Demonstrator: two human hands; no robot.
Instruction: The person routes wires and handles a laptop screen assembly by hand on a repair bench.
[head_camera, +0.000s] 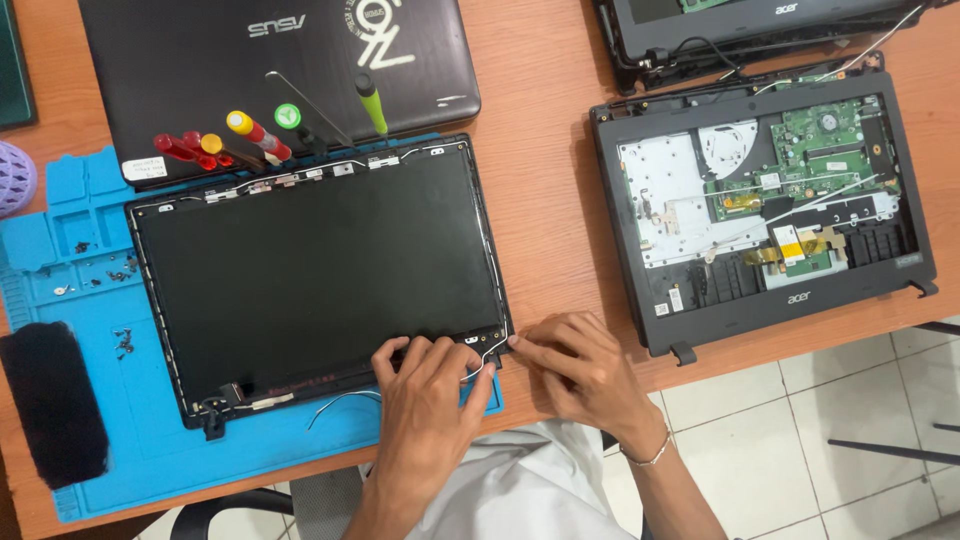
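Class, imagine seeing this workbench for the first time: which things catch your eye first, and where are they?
The big black laptop screen panel lies on a blue repair mat, with the left hand and right hand at its near right corner. To the right sits an opened laptop base with its green circuit board bared. Colourful screwdrivers rest on a closed laptop behind the panel.

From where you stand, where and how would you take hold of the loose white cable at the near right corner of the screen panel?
Pinch the white cable at its free arch, just off the screen panel corner, coming from the near edge. There it lifts clear of the frame between the left hand and right hand; farther along it probably lies flat in the frame channel.
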